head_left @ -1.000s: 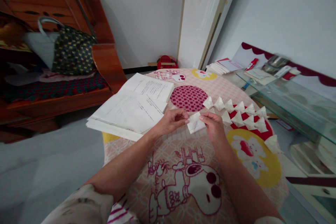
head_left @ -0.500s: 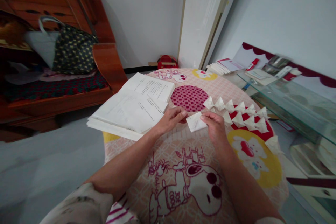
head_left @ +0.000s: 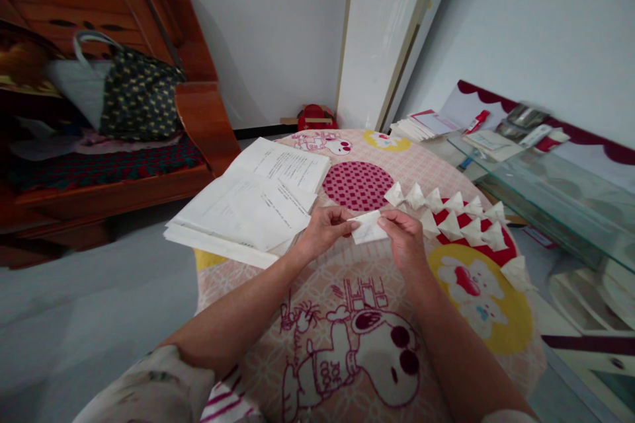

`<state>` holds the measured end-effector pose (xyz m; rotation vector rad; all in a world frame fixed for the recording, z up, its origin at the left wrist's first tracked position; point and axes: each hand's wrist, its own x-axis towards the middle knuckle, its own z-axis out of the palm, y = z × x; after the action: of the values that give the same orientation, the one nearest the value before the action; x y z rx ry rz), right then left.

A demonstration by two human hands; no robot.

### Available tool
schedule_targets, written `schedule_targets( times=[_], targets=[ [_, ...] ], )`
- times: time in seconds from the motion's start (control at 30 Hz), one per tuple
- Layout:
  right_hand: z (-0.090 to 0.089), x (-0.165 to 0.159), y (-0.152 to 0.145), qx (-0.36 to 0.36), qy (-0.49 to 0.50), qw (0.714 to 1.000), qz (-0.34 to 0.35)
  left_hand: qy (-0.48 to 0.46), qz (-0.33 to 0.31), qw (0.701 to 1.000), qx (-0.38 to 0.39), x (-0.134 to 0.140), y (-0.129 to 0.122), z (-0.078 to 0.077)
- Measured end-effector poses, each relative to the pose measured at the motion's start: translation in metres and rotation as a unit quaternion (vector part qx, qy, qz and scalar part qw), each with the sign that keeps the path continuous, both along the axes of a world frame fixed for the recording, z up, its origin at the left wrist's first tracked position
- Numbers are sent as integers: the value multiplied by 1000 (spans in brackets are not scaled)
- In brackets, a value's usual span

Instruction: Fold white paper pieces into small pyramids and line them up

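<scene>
A small folded piece of white paper (head_left: 368, 227) is held up above the table between both hands. My left hand (head_left: 328, 230) pinches its left edge between thumb and fingers. At its right edge, my right hand (head_left: 404, 234) grips it the same way. Just beyond my right hand, several folded white paper shapes (head_left: 450, 226) stand in rows, their points up. To the left of my left hand lies an open book (head_left: 248, 201) with printed pages.
A patterned cloth (head_left: 317, 291) covers the round table. On the right stands a glass-topped stand (head_left: 560, 178) with papers and a red-capped tube. A wooden bench (head_left: 198, 106) with a dark patterned bag (head_left: 141, 96) is at the left; a tall white cabinet unit (head_left: 380, 46) stands behind.
My left hand has moved right onto the paper's left edge and now pinches it. The paper has tilted to lie more level between the hands. My right hand keeps its grip.
</scene>
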<state>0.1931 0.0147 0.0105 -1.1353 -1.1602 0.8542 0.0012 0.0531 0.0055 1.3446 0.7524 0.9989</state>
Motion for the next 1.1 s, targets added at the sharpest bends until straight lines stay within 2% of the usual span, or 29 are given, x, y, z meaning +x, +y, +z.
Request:
schedule_targets(
  times=[0.23,0.6,0.93,1.1],
  targets=[
    [2,-1,-1,-15,32,999,13,-25,-2,998,-61,1,2,2],
    [8,-6,-3,-50,57,997,-11,-15,15,996,-83,2,0,2],
    [-5,-2,-1,-66,25,997,10,-24,19,997,-77,3,-4,5],
    [-7,-6,-1,-80,53,995,1,-13,-11,996,-89,5,-3,0]
  ],
)
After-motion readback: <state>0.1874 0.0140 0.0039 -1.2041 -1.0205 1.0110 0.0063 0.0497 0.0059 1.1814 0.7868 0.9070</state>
